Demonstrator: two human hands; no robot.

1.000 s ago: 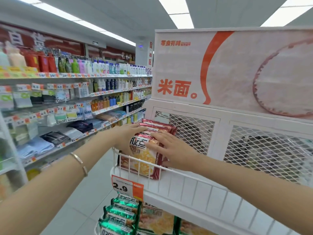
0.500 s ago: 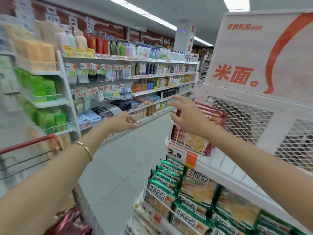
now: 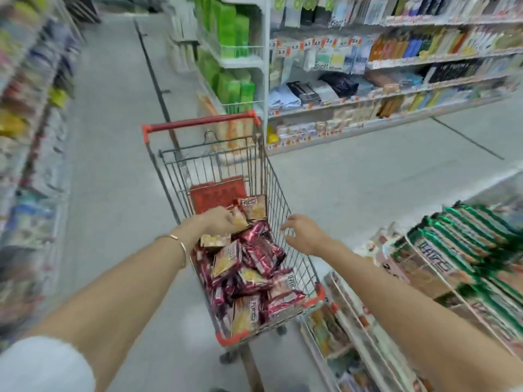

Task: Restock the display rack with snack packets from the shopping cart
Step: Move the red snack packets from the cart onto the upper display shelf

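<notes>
Snack packets (image 3: 249,267): red-foil, heaped loose in the shopping cart (image 3: 276,193), pile running from the near end of the basket up to about mid-length; far end by the red handle (image 3: 198,123) holds only a flat red panel. Left hand (image 3: 219,222) is down in the pile at its far edge, grip curled round the corner of one packet (image 3: 239,219), looks clamped on it but blur makes the contact hard to confirm. Right hand (image 3: 304,232) sits over the cart's right rim, fingers apart, holding nothing, not clearly touching the wire. Display rack (image 3: 424,281) is just right of the cart's near corner; its visible tiers carry green-trimmed packets (image 3: 464,236), no red ones seen from this angle. Judgement: early-to-mid restock, since dozens of packets remain in the cart, so many pick-and-place cycles left; current step is a pick.
</notes>
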